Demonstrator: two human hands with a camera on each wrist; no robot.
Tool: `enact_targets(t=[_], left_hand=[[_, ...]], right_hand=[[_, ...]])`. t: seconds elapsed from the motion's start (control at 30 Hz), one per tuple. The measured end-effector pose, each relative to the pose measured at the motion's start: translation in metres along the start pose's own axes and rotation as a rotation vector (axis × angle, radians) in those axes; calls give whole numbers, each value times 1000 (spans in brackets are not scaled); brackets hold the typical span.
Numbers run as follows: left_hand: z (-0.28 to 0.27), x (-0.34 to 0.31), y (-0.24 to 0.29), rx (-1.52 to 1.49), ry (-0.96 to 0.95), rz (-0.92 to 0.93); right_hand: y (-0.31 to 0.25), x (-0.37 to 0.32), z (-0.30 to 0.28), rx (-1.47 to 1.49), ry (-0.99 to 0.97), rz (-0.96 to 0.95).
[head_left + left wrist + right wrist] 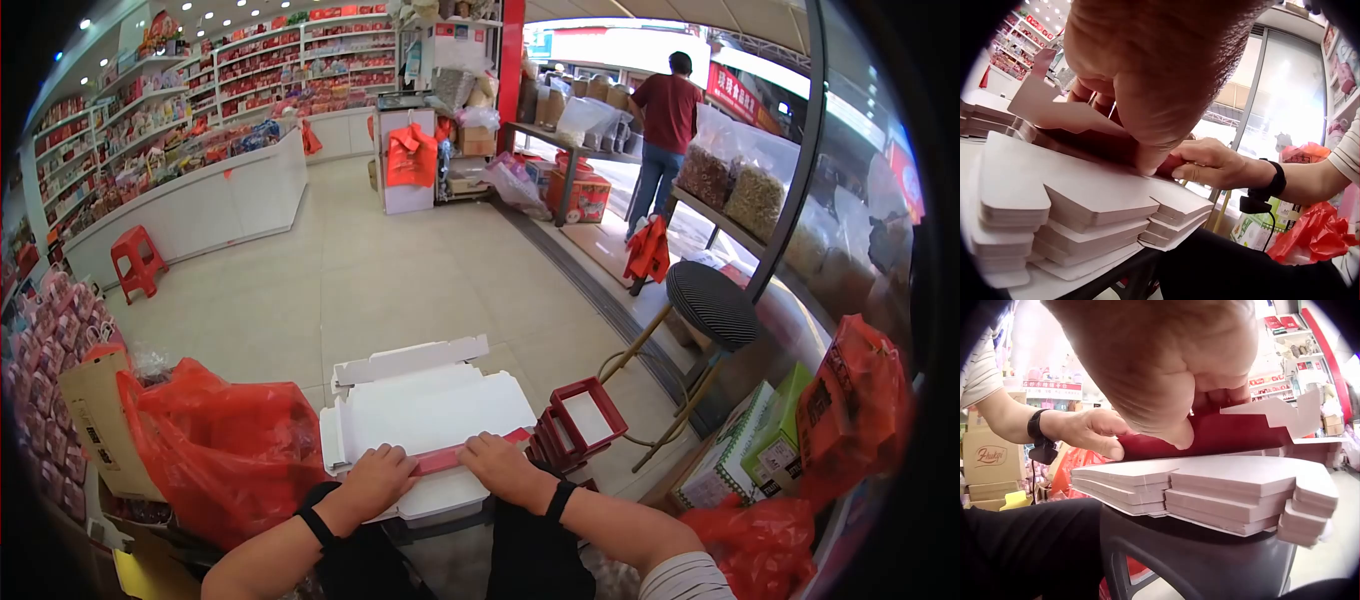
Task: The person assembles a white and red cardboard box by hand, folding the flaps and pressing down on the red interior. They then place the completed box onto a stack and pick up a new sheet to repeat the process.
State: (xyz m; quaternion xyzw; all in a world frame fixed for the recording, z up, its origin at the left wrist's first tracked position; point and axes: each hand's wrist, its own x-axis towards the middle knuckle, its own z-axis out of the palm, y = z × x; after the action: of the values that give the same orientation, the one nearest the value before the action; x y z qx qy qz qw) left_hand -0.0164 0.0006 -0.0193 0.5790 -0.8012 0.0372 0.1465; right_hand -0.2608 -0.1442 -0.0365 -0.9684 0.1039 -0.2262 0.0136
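A die-cut cardboard box blank [430, 410], white inside and red outside, lies on a stack of flat white blanks [1229, 494]. Its near edge is folded up, so a red strip [437, 461] shows between the hands. My left hand [380, 478] pinches that flap on the left, thumb on the near side and fingers over the far side. On the right, my right hand [505, 467] grips the same flap, its thumb against the red face in the right wrist view. Beneath the stack is a dark grey plastic stool [1210, 550].
Dark red open box trays [575, 425] are stacked right of the blanks. A red plastic bag [225, 415] bulges at the left beside an open carton [110, 425]. A round-topped stool [710, 303] stands right. A person [665, 125] is at the shopfront beyond.
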Motion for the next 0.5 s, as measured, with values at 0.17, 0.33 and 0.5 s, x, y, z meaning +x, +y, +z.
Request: enact_targets(t=[0.17, 0.33, 0.5], left_hand=[[8, -3, -13, -97, -37, -70], [-12, 4, -16, -212, -259, -260], [-24, 27, -30, -364, -407, -463]], right_hand=[[1, 7, -6, 61, -39, 43], [-2, 9, -2, 164, -100, 146], [14, 20, 5, 175, -153, 184]])
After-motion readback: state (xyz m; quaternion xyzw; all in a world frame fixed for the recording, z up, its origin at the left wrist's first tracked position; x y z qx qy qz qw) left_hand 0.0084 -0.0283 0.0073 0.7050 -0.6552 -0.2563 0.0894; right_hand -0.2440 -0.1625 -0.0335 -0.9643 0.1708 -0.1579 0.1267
